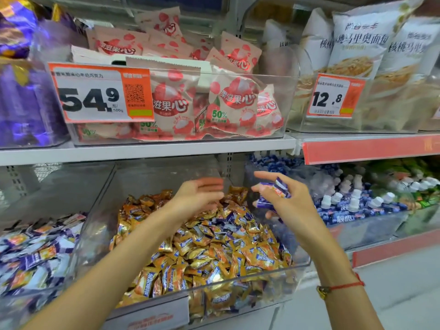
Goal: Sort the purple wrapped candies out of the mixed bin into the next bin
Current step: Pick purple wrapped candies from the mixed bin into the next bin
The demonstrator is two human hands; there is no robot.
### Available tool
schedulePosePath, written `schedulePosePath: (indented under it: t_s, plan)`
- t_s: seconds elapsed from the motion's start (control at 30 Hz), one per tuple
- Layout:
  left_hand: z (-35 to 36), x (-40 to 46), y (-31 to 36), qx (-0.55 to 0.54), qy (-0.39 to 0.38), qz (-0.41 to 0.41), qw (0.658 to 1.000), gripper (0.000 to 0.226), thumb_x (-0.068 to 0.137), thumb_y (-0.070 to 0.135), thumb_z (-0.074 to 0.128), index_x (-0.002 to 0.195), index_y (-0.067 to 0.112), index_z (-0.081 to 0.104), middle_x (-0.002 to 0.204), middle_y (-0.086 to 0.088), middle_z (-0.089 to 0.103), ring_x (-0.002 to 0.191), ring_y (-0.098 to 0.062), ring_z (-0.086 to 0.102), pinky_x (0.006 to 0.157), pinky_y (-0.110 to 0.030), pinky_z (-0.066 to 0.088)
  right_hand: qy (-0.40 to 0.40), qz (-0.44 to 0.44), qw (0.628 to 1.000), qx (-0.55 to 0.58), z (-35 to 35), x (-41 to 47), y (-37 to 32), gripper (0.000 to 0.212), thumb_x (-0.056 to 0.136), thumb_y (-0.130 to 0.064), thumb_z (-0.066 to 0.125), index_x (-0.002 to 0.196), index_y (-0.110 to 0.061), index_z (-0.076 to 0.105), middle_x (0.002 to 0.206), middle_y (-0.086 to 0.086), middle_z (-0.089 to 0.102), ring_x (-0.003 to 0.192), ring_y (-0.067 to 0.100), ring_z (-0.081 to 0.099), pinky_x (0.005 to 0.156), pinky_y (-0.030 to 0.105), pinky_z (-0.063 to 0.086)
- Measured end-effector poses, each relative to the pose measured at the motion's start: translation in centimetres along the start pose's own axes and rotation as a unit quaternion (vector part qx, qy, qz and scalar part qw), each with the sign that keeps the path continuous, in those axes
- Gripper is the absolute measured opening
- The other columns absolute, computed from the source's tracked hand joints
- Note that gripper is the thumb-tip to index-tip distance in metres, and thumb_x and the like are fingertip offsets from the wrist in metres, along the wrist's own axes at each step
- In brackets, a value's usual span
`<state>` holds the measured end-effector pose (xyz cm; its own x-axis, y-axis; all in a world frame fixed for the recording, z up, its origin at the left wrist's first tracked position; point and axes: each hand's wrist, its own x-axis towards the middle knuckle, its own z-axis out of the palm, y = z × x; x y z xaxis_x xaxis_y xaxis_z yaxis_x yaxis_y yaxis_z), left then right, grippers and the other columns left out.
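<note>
A clear mixed bin (pixel 240 279) on the lower shelf holds mostly orange-gold wrapped candies (pixel 202 248), with a few purple ones (pixel 228 217) scattered near the back. My right hand (pixel 285 201) hovers above the bin's right rear corner and grips several purple wrapped candies (pixel 276 189) in its curled fingers. My left hand (pixel 200 194) floats over the back of the pile, fingers straight and empty, blurred. To the left stands a bin of purple and white candies (pixel 35 253). To the right is a bin of blue-purple candies (pixel 352 210).
The upper shelf (pixel 147 148) hangs close above, carrying a clear box of pink snack bags (pixel 214 103) with a price tag (pixel 100 94). White-capped small bottles (pixel 357 194) lie in the right bin. Red shelf strips (pixel 371 148) edge the right side.
</note>
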<state>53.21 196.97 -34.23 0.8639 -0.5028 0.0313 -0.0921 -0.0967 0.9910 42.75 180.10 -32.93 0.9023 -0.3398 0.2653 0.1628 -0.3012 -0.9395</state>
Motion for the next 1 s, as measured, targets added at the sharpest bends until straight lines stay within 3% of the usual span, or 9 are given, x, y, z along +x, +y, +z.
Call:
schedulePosePath:
  t_s: [0.07, 0.17, 0.23, 0.37, 0.5, 0.7, 0.77, 0.87, 1.0]
  plan:
    - [0.3, 1.8, -1.7, 0.240, -0.029, 0.048, 0.969, 0.029, 0.091, 0.010, 0.064, 0.117, 0.022, 0.064, 0.120, 0.008, 0.063, 0.099, -0.002, 0.061, 0.081, -0.012, 0.049, 0.032, -0.043, 0.996, -0.068, -1.0, 0.0, 0.7, 0.019, 0.096, -0.015, 0.055, 0.099, -0.030, 0.066, 0.098, -0.005, 0.068, 0.062, 0.030, 0.063, 0.055, 0.037, 0.052]
    - [1.2, 4.4, -4.0, 0.522, -0.105, 0.069, 0.844, 0.029, 0.091, 0.026, 0.064, 0.120, 0.026, 0.064, 0.125, 0.010, 0.060, 0.111, -0.014, 0.058, 0.091, -0.027, 0.046, 0.080, -0.092, 0.979, -0.162, -1.7, 0.0, 1.6, 0.015, 0.095, -0.015, 0.057, 0.088, -0.027, 0.064, 0.084, -0.007, 0.067, 0.058, 0.019, 0.056, 0.057, 0.030, 0.048]
    - [1.8, 5.5, -4.6, 0.605, -0.135, 0.034, 0.784, 0.036, 0.089, 0.037, 0.065, 0.123, 0.025, 0.062, 0.126, 0.004, 0.061, 0.112, -0.018, 0.058, 0.090, -0.031, 0.048, 0.098, -0.093, 0.977, -0.162, -1.8, 0.1, 1.8, 0.012, 0.092, -0.016, 0.063, 0.084, -0.024, 0.065, 0.081, -0.007, 0.068, 0.073, 0.011, 0.060, 0.060, 0.018, 0.047]
    - [3.6, 6.3, -4.6, 0.665, -0.110, 0.022, 0.739, 0.030, 0.089, 0.037, 0.066, 0.115, 0.022, 0.064, 0.121, -0.002, 0.062, 0.110, -0.023, 0.058, 0.088, -0.032, 0.048, 0.115, -0.086, 0.974, -0.175, -1.4, 0.4, 1.8, 0.011, 0.086, -0.021, 0.071, 0.080, -0.027, 0.065, 0.078, -0.011, 0.067, 0.076, -0.001, 0.061, 0.066, 0.019, 0.049]
    - [3.4, 6.0, -5.1, 0.635, -0.089, 0.040, 0.766, 0.021, 0.086, 0.040, 0.070, 0.100, 0.024, 0.070, 0.112, 0.002, 0.067, 0.105, -0.019, 0.061, 0.082, -0.031, 0.049, 0.107, -0.066, 0.974, -0.189, -0.5, 0.6, 1.9, 0.014, 0.086, -0.021, 0.072, 0.079, -0.030, 0.064, 0.084, -0.010, 0.068, 0.077, 0.009, 0.063, 0.071, 0.037, 0.053]
    - [0.6, 1.8, -3.8, 0.551, 0.043, 0.114, 0.826, 0.025, 0.080, 0.049, 0.071, 0.095, 0.028, 0.067, 0.097, 0.013, 0.066, 0.086, -0.011, 0.060, 0.072, -0.029, 0.044, 0.059, -0.037, 0.971, -0.229, 0.9, 0.3, 0.7, 0.012, 0.087, -0.022, 0.070, 0.078, -0.028, 0.065, 0.086, -0.017, 0.063, 0.090, 0.017, 0.064, 0.069, 0.031, 0.045]
    - [-0.4, -0.7, -2.6, 0.527, 0.092, 0.140, 0.833, 0.024, 0.079, 0.052, 0.071, 0.091, 0.034, 0.061, 0.084, 0.016, 0.063, 0.076, -0.005, 0.057, 0.071, -0.027, 0.044, 0.036, -0.036, 0.956, -0.289, 1.6, 0.7, 0.5, 0.009, 0.088, -0.023, 0.067, 0.082, -0.028, 0.066, 0.090, -0.012, 0.065, 0.078, 0.018, 0.066, 0.065, 0.032, 0.048]
    - [-2.0, -4.0, -1.9, 0.511, 0.132, 0.170, 0.832, 0.030, 0.079, 0.051, 0.071, 0.101, 0.037, 0.058, 0.083, 0.020, 0.058, 0.084, -0.002, 0.058, 0.063, -0.019, 0.041, -0.014, -0.037, 0.906, -0.421, 2.5, 2.3, 0.9, 0.012, 0.090, -0.023, 0.063, 0.083, -0.032, 0.064, 0.098, -0.003, 0.071, 0.066, 0.018, 0.062, 0.063, 0.032, 0.051]
    - [-3.8, -6.6, -1.5, 0.550, 0.142, 0.177, 0.804, 0.044, 0.087, 0.044, 0.065, 0.130, 0.037, 0.055, 0.103, 0.018, 0.056, 0.101, -0.006, 0.055, 0.066, -0.021, 0.039, -0.149, -0.013, 0.769, -0.621, 4.5, 4.4, 1.8, 0.024, 0.091, -0.023, 0.061, 0.114, -0.017, 0.061, 0.123, 0.008, 0.060, 0.111, 0.030, 0.059, 0.088, 0.038, 0.048]
